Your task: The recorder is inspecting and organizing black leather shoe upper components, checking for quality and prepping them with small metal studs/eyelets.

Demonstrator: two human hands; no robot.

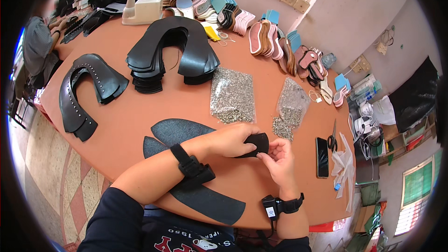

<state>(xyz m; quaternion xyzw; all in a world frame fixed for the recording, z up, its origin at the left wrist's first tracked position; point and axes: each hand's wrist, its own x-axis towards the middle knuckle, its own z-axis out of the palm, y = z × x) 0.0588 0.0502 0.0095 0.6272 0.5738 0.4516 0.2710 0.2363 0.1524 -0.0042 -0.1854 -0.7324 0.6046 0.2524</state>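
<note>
Over the near middle of the table, my left hand (235, 141) is closed on a black leather piece (261, 143), its thumb lying on top. My right hand (279, 162) is at that piece's right edge, thumb and fingers in a pinch; what lies between the fingertips is too small to make out. Beneath my left forearm spreads a dark curved leather panel (210, 204) with its grey grainy side up. Whether the held piece is part of this panel is hidden by my left hand. Beyond my hands lies a clear bag of small metal studs (232, 94).
A second stud bag (292, 105) has a loose stud heap (282, 128) beside it. Studded black U-shaped pieces (77, 95) and a plain black stack (175, 30) sit farther left. A phone (322, 157) and scissors (332, 141) lie right. Sandal parts (266, 39) line the wall; a person (39, 42) sits far left.
</note>
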